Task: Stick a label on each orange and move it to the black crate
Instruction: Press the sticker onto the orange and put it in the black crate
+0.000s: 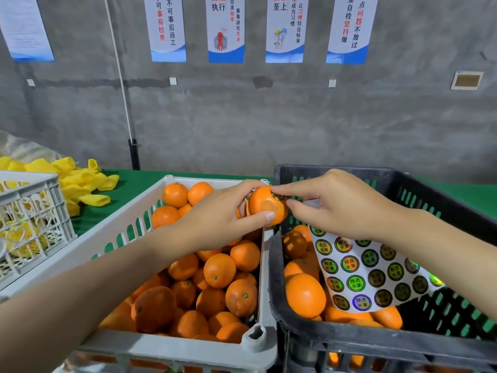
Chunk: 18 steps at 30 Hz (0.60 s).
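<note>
Now gripping one orange [265,204] in the left hand [223,214], thumb on the near side and fingers curled round the far side. Held up in the air, just over the spot where the white crate [204,345] and the black crate [322,336] touch, near their far corners. Pinching a small round label [277,196] at the top right of that orange with the right hand [336,203], first finger and thumb close together on it. Cannot tell if stuck down flat yet.

Under the right wrist, lying inside the black crate: a sticker sheet [371,273] with rows of round green and gold labels, curled up at its far end. Resting on a few oranges [305,294] along the left side of that crate.

Filling the white crate under the left arm: a big pile of oranges [219,270].

Both crates side by side at the near edge of the green table [139,181]. Toward the far left corner, a heap of yellow foam sleeves [80,181], and beside it a smaller white crate [35,200] with more yellow ones inside.

Behind it all, a grey wall [269,117] with posters [226,28] hung in a row.
</note>
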{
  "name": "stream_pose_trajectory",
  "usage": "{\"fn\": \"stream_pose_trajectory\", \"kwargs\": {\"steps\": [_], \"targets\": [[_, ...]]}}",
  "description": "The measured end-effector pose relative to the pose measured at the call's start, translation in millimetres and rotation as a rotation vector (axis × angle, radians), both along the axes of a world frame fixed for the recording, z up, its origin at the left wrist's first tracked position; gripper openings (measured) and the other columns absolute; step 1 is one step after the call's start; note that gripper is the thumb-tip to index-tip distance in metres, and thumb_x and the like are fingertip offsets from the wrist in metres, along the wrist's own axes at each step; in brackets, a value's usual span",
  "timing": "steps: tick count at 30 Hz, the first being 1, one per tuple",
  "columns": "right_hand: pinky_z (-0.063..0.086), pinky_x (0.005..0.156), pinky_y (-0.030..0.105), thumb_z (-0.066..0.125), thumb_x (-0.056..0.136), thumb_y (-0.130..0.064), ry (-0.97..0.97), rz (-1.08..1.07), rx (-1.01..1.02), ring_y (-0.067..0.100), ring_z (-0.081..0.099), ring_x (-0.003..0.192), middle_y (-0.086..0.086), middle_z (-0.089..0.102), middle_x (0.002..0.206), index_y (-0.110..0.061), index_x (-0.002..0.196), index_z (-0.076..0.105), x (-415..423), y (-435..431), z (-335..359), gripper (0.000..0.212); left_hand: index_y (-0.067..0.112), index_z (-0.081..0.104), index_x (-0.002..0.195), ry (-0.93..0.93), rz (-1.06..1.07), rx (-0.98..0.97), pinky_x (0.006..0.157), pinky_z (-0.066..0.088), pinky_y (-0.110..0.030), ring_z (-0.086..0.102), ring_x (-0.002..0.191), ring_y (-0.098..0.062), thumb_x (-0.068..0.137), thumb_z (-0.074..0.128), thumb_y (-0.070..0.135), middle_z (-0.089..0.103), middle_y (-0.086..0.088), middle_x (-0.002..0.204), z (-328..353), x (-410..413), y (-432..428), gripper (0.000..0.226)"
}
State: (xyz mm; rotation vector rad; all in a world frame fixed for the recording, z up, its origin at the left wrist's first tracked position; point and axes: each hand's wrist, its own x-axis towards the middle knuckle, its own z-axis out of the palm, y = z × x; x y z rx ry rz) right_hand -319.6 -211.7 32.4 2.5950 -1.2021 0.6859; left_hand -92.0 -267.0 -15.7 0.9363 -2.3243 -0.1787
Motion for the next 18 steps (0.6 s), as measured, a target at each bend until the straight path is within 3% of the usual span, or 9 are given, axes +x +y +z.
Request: {"fn": "stream_pose_trajectory", "kwargs": {"steps": [2,7,9,12,15,18], "targets": [[0.032,0.045,0.015,0.052,0.095,-0.029,0.031,-0.002,0.047,0.0,0.055,0.054,-0.035,0.053,0.052,-0.04,0.134,0.057,0.1,-0.6,-0.6,0.041,0.039,0.039,0.142,-0.007,-0.007,0.012,0.082,0.054,-0.021,0.059,0.105,0.002,0.088,0.049,0.072,0.06,0.021,0.122,0.0,0.9,0.1,0.065],[0.043,0.052,0.014,0.053,0.092,-0.032,-0.092,0.014,0.069,0.004,0.06,0.055,-0.026,0.063,0.063,-0.035,0.115,0.073,2.9,3.8,3.0,0.03,0.038,0.04,0.142,0.003,0.004,0.006,0.076,0.051,-0.015,0.057,0.099,0.009,0.089,0.05,0.069,0.058,0.025,0.115,0.4,0.3,3.6,0.062],[0.053,0.06,0.036,0.049,0.093,-0.04,-0.149,-0.053,0.048,0.012,0.064,0.062,-0.01,0.071,0.069,-0.031,0.092,0.076,1.6,2.0,6.5,0.029,0.037,0.04,0.142,0.003,0.012,-0.02,0.084,0.054,-0.026,0.057,0.106,0.003,0.087,0.053,0.068,0.059,0.02,0.124,0.1,-2.1,4.6,0.065],[0.047,0.053,0.037,0.043,0.095,-0.048,-0.136,-0.312,-0.157,0.02,0.057,0.058,0.002,0.06,0.055,-0.018,0.07,0.068,-9.1,-8.4,12.0,0.047,0.041,0.04,0.14,0.064,-0.015,0.0,0.087,0.053,-0.026,0.058,0.11,-0.002,0.08,0.055,0.07,0.059,0.019,0.127,1.0,-7.5,10.5,0.068],[0.041,0.051,0.031,0.046,0.098,-0.045,-0.131,-0.518,-0.306,0.029,0.056,0.059,0.007,0.059,0.055,-0.012,0.07,0.067,-22.6,-18.0,14.2,0.049,0.047,0.043,0.134,0.15,-0.102,0.059,0.085,0.043,-0.01,0.056,0.113,0.0,0.077,0.061,0.066,0.059,0.023,0.123,3.7,-14.9,20.9,0.063],[0.033,0.046,0.028,0.046,0.099,-0.043,-0.119,-0.581,-0.34,0.032,0.054,0.057,0.007,0.054,0.053,-0.01,0.069,0.066,-27.7,-23.0,11.7,0.049,0.052,0.044,0.131,0.196,-0.22,0.16,0.095,0.041,-0.009,0.054,0.122,0.001,0.079,0.068,0.06,0.058,0.027,0.127,3.5,-25.8,30.7,0.058]]}}
